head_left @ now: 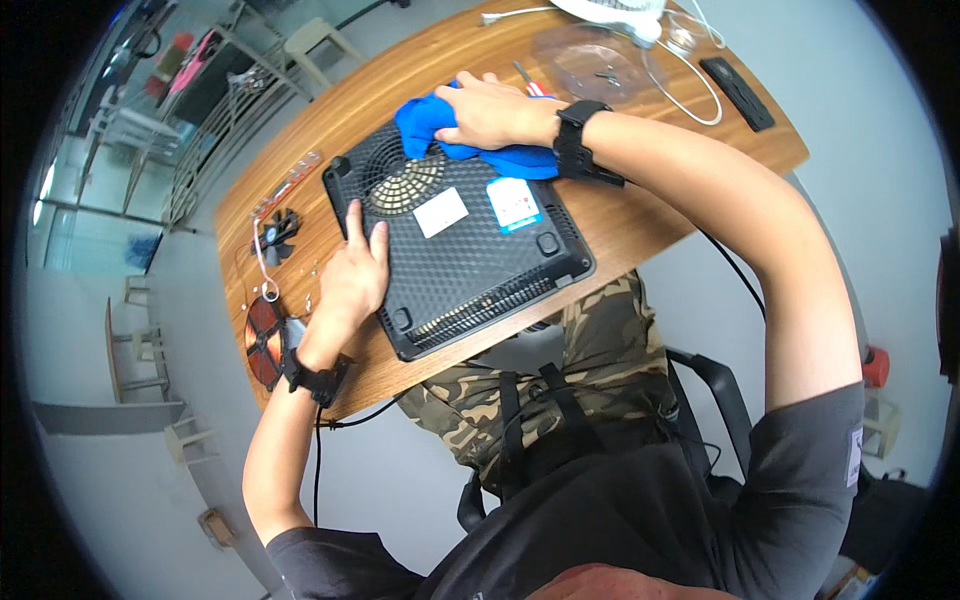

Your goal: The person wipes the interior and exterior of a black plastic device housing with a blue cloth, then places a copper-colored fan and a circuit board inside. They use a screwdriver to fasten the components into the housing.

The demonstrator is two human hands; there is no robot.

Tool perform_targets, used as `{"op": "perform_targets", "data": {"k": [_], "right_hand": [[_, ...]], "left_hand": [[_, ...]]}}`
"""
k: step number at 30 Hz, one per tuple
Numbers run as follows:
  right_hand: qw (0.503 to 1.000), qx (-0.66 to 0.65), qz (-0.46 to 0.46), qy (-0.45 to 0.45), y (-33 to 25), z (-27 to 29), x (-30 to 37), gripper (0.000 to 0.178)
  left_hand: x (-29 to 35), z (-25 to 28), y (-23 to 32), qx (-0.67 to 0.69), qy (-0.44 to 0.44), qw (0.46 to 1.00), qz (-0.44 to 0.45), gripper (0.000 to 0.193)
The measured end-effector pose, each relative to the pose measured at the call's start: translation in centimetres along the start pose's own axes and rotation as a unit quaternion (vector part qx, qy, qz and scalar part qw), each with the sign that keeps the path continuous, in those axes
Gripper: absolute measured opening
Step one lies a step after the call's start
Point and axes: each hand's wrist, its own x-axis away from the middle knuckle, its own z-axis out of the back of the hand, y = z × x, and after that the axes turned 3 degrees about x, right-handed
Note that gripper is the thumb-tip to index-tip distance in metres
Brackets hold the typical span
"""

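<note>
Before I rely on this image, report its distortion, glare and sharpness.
Head view: the wooden table's straight edges bow, with blackened picture corners; head view: the blue-and-white label looks bright, almost washed out; head view: the clear plastic tray blends into the wood; head view: the black vented device shows its surface pattern, while the background stool looks softer.

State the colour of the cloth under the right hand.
The cloth is blue, in the head view.
</note>
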Motion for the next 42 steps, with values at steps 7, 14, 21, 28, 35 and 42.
{"op": "perform_targets", "data": {"k": [7, 14, 21, 28, 35, 42], "right_hand": [[0.997, 0.024, 0.058, -0.039, -1.7, -0.1, -2.2, 0.072], [0.992, 0.032, 0.101, -0.075, -4.0, 0.3, -5.9, 0.064], [0.983, 0.072, 0.147, -0.085, -8.0, -0.5, -10.3, 0.041], [0.962, 0.085, 0.214, -0.148, -9.6, -1.7, -13.4, 0.049], [0.940, 0.095, 0.252, -0.210, -9.8, -0.8, -14.2, 0.048], [0.949, 0.145, 0.214, -0.179, -9.1, -1.0, -16.0, 0.042]], "left_hand": [[0.4, 0.5, 0.1, 0.022, -0.019, 0.999, 0.016, 0.070], [0.2, 0.4, 0.0, 0.033, -0.019, 0.999, 0.005, 0.073], [0.2, 0.2, 0.1, 0.033, -0.009, 0.999, 0.002, 0.074], [0.3, 0.1, -0.4, 0.052, -0.007, 0.998, -0.016, 0.072], [0.3, 0.0, -0.5, 0.054, -0.013, 0.998, 0.000, 0.067], [0.3, 0.3, -0.5, 0.067, -0.025, 0.997, 0.007, 0.072]]}}
